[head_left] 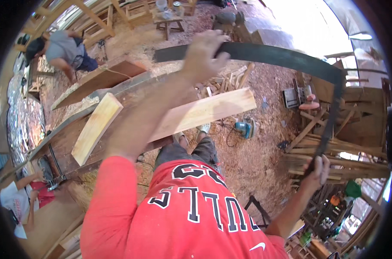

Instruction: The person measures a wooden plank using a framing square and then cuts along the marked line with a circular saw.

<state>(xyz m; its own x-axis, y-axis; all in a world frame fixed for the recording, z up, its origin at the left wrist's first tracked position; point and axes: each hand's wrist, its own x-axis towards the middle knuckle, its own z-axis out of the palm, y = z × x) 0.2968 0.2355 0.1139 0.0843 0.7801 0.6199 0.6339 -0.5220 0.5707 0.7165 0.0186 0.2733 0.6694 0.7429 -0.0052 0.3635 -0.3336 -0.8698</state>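
Left hand point(203, 54) and right hand point(319, 167), fingers closed, grip the ends of a long dark bent metal band point(282, 56) above pale wooden planks point(204, 111)

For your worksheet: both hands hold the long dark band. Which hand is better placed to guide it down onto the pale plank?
Probably the left hand: it grips the band directly above the pale plank, while the right hand holds the far end, off to the side.

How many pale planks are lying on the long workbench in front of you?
2: a short plank toward the bench's left, and a longer plank right of it, partly hidden behind the left forearm. Others may be hidden.
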